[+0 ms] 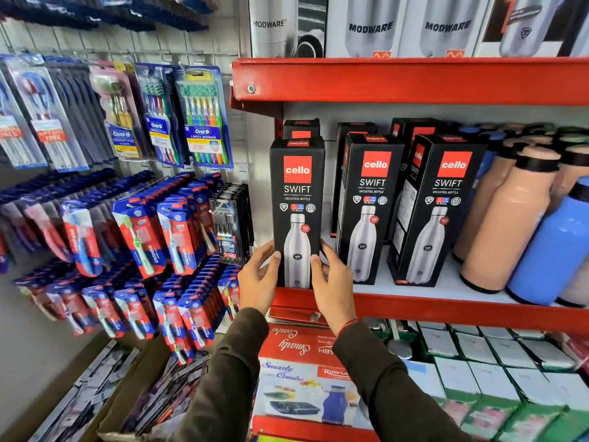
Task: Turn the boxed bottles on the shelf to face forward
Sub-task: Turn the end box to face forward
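Note:
Three black Cello Swift bottle boxes stand along the front of the red shelf (446, 309). The left box (298, 202) faces me squarely at the shelf's left end. My left hand (259, 279) grips its lower left edge and my right hand (331, 282) grips its lower right edge. The middle box (369, 205) and the right box (438, 208) show their fronts, turned slightly left so a side panel is visible. More black boxes (353, 127) stand behind them, partly hidden.
Loose peach bottles (506, 224) and blue bottles (551, 250) fill the shelf's right part. Modware boxes (369, 27) sit on the shelf above. Toothbrush packs (204, 122) hang on the wall to the left. Boxed goods (302, 378) lie below the shelf.

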